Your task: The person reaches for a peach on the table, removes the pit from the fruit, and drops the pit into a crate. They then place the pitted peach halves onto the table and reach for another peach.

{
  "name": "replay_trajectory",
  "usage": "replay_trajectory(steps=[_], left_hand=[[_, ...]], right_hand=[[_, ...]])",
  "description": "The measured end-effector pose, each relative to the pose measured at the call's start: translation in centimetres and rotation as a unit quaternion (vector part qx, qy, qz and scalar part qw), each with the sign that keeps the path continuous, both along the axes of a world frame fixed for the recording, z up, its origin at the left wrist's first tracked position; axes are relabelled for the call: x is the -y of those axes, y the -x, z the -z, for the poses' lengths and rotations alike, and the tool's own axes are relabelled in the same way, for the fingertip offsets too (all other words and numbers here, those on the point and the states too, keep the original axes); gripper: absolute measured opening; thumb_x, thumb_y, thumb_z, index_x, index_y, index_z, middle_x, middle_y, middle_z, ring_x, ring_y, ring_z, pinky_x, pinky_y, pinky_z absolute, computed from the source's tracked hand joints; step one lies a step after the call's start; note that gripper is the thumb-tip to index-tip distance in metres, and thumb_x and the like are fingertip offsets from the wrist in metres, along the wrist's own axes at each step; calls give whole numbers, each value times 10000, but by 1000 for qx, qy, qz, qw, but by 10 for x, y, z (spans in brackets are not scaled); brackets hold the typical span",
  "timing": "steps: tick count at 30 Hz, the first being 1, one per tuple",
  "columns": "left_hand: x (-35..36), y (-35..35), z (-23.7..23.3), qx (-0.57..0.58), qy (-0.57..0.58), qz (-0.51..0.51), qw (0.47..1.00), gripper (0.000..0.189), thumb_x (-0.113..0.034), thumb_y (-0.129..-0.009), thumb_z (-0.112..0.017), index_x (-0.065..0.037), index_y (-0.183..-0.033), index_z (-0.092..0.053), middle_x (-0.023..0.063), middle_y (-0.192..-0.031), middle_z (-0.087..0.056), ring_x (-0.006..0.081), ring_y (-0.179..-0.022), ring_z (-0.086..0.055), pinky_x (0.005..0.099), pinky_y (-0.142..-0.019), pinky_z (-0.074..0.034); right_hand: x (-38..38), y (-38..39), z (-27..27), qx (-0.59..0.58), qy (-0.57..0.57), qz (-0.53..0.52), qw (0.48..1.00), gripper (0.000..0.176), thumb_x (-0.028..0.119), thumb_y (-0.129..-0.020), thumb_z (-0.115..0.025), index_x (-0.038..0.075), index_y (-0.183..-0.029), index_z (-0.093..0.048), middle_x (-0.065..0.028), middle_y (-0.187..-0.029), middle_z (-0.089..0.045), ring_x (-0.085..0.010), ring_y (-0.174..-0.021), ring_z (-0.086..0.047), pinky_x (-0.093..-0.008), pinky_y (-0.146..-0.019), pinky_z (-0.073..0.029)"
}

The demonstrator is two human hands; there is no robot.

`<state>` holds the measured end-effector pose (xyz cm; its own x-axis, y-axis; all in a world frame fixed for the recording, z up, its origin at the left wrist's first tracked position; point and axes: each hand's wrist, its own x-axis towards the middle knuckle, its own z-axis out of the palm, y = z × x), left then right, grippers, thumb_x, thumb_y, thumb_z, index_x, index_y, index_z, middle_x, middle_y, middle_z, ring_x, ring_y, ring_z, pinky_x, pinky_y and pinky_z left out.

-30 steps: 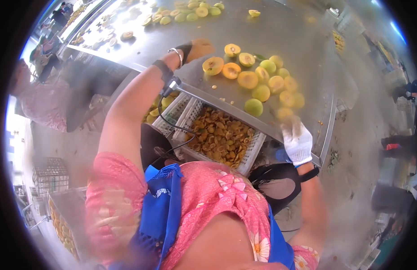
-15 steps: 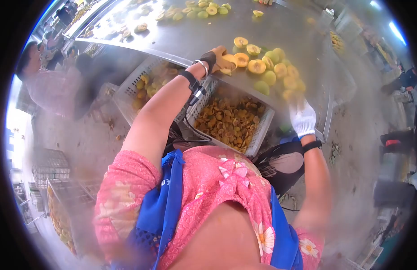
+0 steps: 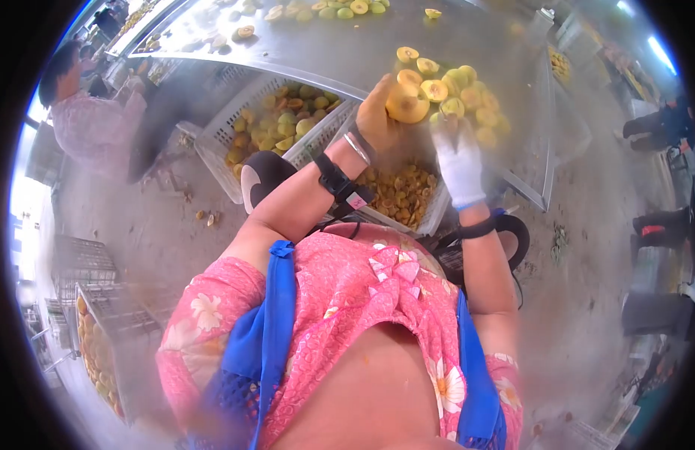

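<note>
My left hand (image 3: 376,120), with a dark band and a bracelet at the wrist, is closed around a large yellow peach half (image 3: 407,103) at the near edge of the metal table. The peach half's cut face points up. Just to the right is my right hand (image 3: 460,161) in a white glove, its blurred fingertips close against a peach piece (image 3: 452,107). Whether they grip it is hidden by the blur. More yellow-green peach halves (image 3: 434,91) lie in a pile beyond both hands.
Below the table edge stands a white crate (image 3: 436,214) of small brown-orange pieces. Left of it, another crate (image 3: 205,142) holds peach halves. The metal table (image 3: 325,52) carries more halves at its far side. A person (image 3: 92,127) sits at the left.
My left hand has lifted and turned, and now holds a peach half up nearer to me. My right hand has moved left, from the pile's right side to beside my left hand.
</note>
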<state>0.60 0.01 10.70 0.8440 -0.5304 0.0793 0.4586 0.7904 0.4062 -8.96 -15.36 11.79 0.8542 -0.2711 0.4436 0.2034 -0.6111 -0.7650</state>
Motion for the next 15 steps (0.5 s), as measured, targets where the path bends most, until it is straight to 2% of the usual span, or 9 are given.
replay_trajectory(steps=[2,6,7,9,11,12,13,14,15], left_hand=[[-2,10,3,13,17,43,999,438,-361,-1029,-509,-1,-1279,-496,177,-1225,-621,303,-1158,-622,483,-966,-545],[5,9,44,105,-117,-35,987,299,-264,-1007,-551,-33,-1187,-611,84,-1117,-671,183,-1035,-638,336,-900,-512],[7,3,63,76,-122,-42,989,295,-123,-941,-593,-20,-1216,-599,108,-1142,-665,189,-1053,-636,341,-901,-517],[3,8,58,-6,-78,15,997,297,-121,-956,-558,-33,-1239,-577,102,-1169,-645,198,-1073,-633,347,-918,-531],[-2,16,44,-6,-65,53,996,300,-119,-972,-523,-47,-1262,-555,96,-1196,-625,208,-1092,-629,353,-935,-545],[-4,23,36,192,-179,-7,965,367,-96,-891,-611,-40,-1251,-568,113,-1186,-634,238,-1080,-637,361,-933,-535],[-6,29,28,394,-351,-128,840,447,-72,-809,-698,-33,-1239,-582,130,-1175,-644,269,-1068,-644,370,-931,-526],[-8,36,19,494,-446,-257,701,536,-49,-728,-786,-26,-1228,-596,147,-1164,-653,299,-1055,-651,379,-930,-516],[-10,33,23,532,-465,-285,648,544,-49,-722,-792,-26,-1229,-595,146,-1160,-656,306,-1055,-650,382,-936,-513]], right_hand=[[-6,-8,5,100,96,13,990,380,311,-893,-711,-1,-1087,-614,-234,-966,-663,-435,-846,-656,-456,-707,-541],[-15,-16,10,142,168,33,975,328,286,-874,-717,31,-1060,-628,-195,-881,-667,-404,-780,-668,-453,-658,-547],[-14,-16,15,136,184,42,972,294,262,-869,-713,39,-1044,-637,-182,-862,-669,-384,-740,-668,-447,-620,-545],[-9,-18,30,173,325,50,928,238,242,-874,-696,43,-996,-648,-171,-853,-669,-361,-715,-666,-437,-610,-550],[-13,-15,29,137,281,48,949,252,268,-864,-695,54,-991,-649,-162,-879,-674,-363,-759,-673,-440,-657,-557],[-19,-13,22,86,206,58,973,245,275,-864,-693,68,-982,-639,-160,-897,-676,-374,-781,-671,-451,-675,-555],[-20,-10,18,28,154,49,987,248,287,-866,-690,76,-975,-615,-167,-913,-673,-392,-806,-663,-464,-700,-549],[-20,-8,13,-24,129,37,991,252,294,-867,-685,86,-974,-594,-178,-919,-667,-406,-833,-654,-474,-720,-541],[-20,-10,17,-29,131,32,990,252,295,-868,-681,86,-978,-592,-181,-919,-666,-410,-841,-651,-476,-724,-538]])
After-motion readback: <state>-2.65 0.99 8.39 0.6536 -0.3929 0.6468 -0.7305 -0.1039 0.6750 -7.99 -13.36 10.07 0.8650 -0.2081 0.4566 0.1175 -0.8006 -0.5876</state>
